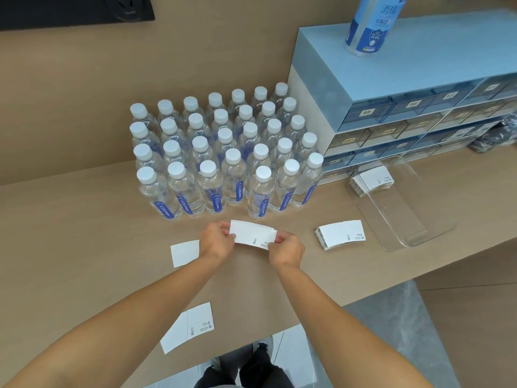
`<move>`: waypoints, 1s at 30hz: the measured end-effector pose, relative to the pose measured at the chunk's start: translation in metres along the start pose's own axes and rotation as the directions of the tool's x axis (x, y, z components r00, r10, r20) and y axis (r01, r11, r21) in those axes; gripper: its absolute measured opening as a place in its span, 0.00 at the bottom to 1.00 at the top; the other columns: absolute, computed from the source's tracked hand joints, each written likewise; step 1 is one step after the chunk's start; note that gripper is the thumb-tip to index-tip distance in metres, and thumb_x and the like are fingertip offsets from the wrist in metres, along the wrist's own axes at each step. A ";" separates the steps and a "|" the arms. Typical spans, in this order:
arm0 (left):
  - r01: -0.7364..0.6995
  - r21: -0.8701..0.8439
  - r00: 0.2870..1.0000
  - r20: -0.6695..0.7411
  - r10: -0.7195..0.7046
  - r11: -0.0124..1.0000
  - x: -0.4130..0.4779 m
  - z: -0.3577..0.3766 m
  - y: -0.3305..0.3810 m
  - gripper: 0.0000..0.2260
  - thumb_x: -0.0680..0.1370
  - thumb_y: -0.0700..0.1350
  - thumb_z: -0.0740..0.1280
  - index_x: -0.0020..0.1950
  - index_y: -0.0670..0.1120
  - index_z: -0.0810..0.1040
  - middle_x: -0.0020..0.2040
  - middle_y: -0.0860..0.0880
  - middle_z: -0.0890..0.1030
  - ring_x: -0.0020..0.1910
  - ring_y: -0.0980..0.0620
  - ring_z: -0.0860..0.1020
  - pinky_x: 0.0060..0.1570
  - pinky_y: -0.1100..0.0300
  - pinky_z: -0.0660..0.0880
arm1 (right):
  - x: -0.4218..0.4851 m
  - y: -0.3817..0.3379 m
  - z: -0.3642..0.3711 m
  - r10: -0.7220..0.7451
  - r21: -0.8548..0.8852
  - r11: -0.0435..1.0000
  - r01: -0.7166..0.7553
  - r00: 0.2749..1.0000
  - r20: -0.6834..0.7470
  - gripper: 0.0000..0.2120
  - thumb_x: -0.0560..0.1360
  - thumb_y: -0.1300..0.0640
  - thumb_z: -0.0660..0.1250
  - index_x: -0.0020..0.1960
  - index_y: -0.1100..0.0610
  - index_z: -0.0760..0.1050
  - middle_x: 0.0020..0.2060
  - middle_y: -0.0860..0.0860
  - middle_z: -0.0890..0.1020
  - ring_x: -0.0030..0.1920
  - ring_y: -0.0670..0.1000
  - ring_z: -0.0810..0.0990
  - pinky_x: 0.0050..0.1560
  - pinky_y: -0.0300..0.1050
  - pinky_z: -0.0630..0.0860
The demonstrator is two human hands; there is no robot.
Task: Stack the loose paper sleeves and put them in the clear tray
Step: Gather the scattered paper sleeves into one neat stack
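I hold a flat white paper sleeve (253, 233) between both hands above the tabletop; my left hand (216, 240) pinches its left end and my right hand (288, 247) its right end. A stack of sleeves (340, 235) lies on the table to the right of my hands. The clear tray (414, 219) stands further right, with another stack of sleeves (370, 180) in its far end. One loose sleeve (184, 253) lies left of my left wrist. Another loose sleeve (190, 326) rests by the table's near edge between my forearms.
Several rows of water bottles (223, 152) with white caps stand just behind my hands. A blue drawer cabinet (391, 107) sits at the back right with a spray bottle (369, 23) on top. The table's front edge runs close below my forearms.
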State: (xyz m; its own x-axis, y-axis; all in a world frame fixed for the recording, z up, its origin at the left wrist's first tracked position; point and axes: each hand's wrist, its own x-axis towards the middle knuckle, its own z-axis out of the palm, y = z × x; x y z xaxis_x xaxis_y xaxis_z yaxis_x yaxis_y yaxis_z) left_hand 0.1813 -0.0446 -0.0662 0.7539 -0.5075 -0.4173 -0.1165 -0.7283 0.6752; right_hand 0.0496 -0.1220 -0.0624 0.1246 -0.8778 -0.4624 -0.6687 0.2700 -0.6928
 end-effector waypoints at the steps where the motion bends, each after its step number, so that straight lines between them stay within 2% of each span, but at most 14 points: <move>1: 0.000 0.006 1.000 0.001 0.000 1.000 0.002 0.002 0.000 0.13 0.74 0.39 0.70 0.58 0.44 0.80 0.51 0.45 0.83 0.52 0.48 0.80 0.51 0.63 0.71 | 0.004 0.000 0.001 -0.002 -0.003 1.000 0.002 1.000 0.004 0.18 0.68 0.70 0.62 0.52 0.59 0.84 0.45 0.55 0.87 0.47 0.52 0.83 0.45 0.35 0.72; 4: -0.013 0.037 1.000 0.003 0.013 0.999 0.007 0.007 0.000 0.14 0.74 0.39 0.69 0.59 0.44 0.80 0.49 0.46 0.83 0.51 0.49 0.79 0.51 0.64 0.70 | 0.011 0.001 0.003 -0.008 -0.006 1.000 0.008 1.000 0.016 0.18 0.68 0.70 0.62 0.50 0.58 0.84 0.44 0.54 0.87 0.41 0.49 0.79 0.44 0.35 0.73; 7: -0.031 0.049 0.999 -0.005 0.031 0.998 0.011 0.010 -0.001 0.12 0.74 0.39 0.68 0.56 0.45 0.81 0.42 0.50 0.80 0.45 0.51 0.78 0.47 0.65 0.69 | 0.017 0.003 0.007 -0.005 -0.007 1.000 0.005 1.000 0.019 0.19 0.68 0.71 0.61 0.50 0.57 0.84 0.43 0.54 0.87 0.40 0.47 0.78 0.43 0.34 0.72; 9: -0.044 0.061 0.999 -0.012 0.045 0.997 0.013 0.013 -0.002 0.11 0.75 0.38 0.67 0.56 0.45 0.81 0.41 0.51 0.79 0.43 0.52 0.77 0.46 0.65 0.69 | 0.019 0.004 0.009 -0.008 -0.008 1.000 0.008 1.000 0.023 0.19 0.68 0.71 0.61 0.51 0.58 0.84 0.43 0.54 0.87 0.40 0.47 0.78 0.42 0.33 0.72; 12: -0.077 0.072 0.997 -0.021 0.079 0.994 0.015 0.018 -0.004 0.11 0.74 0.37 0.67 0.56 0.45 0.82 0.41 0.50 0.81 0.42 0.52 0.77 0.46 0.64 0.70 | 0.022 0.005 0.011 -0.021 -0.014 1.000 0.021 1.000 0.012 0.19 0.67 0.72 0.60 0.49 0.58 0.84 0.41 0.54 0.87 0.38 0.47 0.76 0.33 0.25 0.68; 15: -0.091 0.082 0.995 -0.023 0.093 0.992 0.016 0.020 -0.005 0.11 0.74 0.37 0.68 0.56 0.44 0.82 0.46 0.46 0.84 0.43 0.49 0.79 0.48 0.63 0.72 | 0.025 0.005 0.012 -0.036 -0.003 0.999 0.036 0.999 -0.001 0.20 0.67 0.72 0.59 0.48 0.59 0.84 0.41 0.55 0.87 0.38 0.52 0.79 0.29 0.18 0.66; 17: -0.092 0.095 0.995 -0.016 0.094 0.991 0.017 0.021 -0.006 0.11 0.74 0.37 0.68 0.56 0.44 0.81 0.47 0.45 0.83 0.45 0.47 0.80 0.50 0.59 0.74 | 0.025 0.006 0.012 -0.045 -0.005 0.999 0.045 0.999 -0.002 0.19 0.67 0.73 0.58 0.46 0.59 0.84 0.40 0.56 0.87 0.42 0.56 0.82 0.28 0.19 0.66; 20: -0.089 0.126 0.996 -0.002 0.090 0.988 0.018 0.022 -0.009 0.13 0.75 0.38 0.68 0.58 0.45 0.80 0.48 0.44 0.82 0.48 0.45 0.79 0.53 0.55 0.75 | 0.025 0.006 0.012 -0.061 -0.016 0.998 0.061 0.998 0.000 0.18 0.67 0.73 0.58 0.45 0.59 0.84 0.40 0.58 0.86 0.41 0.56 0.80 0.30 0.23 0.67; 23: -0.099 0.131 0.995 -0.006 0.101 0.986 0.018 0.021 -0.010 0.13 0.75 0.38 0.68 0.58 0.45 0.79 0.48 0.44 0.81 0.47 0.46 0.79 0.52 0.56 0.75 | 0.025 0.007 0.013 -0.050 -0.031 0.998 0.050 0.999 0.015 0.17 0.68 0.71 0.61 0.49 0.59 0.84 0.41 0.55 0.86 0.45 0.54 0.82 0.37 0.26 0.66; 25: -0.092 0.113 0.996 -0.011 0.093 0.989 0.017 0.020 -0.010 0.11 0.75 0.38 0.68 0.57 0.45 0.79 0.47 0.45 0.81 0.47 0.46 0.79 0.52 0.56 0.75 | 0.024 0.007 0.011 -0.041 -0.041 0.998 0.042 0.999 0.022 0.16 0.69 0.69 0.63 0.50 0.58 0.83 0.42 0.54 0.86 0.44 0.51 0.80 0.39 0.26 0.67; 27: -0.090 0.091 0.996 -0.012 0.091 0.992 0.017 0.017 -0.011 0.10 0.75 0.37 0.68 0.55 0.45 0.79 0.46 0.46 0.81 0.47 0.47 0.79 0.52 0.57 0.76 | 0.023 0.006 0.010 -0.034 -0.061 0.997 0.036 0.999 0.026 0.15 0.69 0.68 0.65 0.51 0.58 0.83 0.44 0.53 0.86 0.43 0.48 0.78 0.44 0.31 0.69; 30: -0.094 0.081 0.995 -0.022 0.096 0.992 0.015 0.008 -0.014 0.09 0.75 0.38 0.68 0.55 0.44 0.79 0.43 0.49 0.79 0.46 0.48 0.79 0.48 0.61 0.73 | 0.019 0.003 0.007 -0.032 -0.071 0.997 0.032 0.999 -0.004 0.11 0.71 0.68 0.65 0.50 0.59 0.82 0.44 0.54 0.85 0.47 0.53 0.81 0.44 0.33 0.69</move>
State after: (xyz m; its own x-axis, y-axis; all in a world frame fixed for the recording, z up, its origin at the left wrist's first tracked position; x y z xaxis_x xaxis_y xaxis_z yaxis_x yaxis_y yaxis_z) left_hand 0.1891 -0.0458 -0.0866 0.7535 -0.5645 -0.3369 -0.2389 -0.7126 0.6597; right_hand 0.0547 -0.1355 -0.0775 0.1434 -0.8874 -0.4380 -0.7147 0.2133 -0.6661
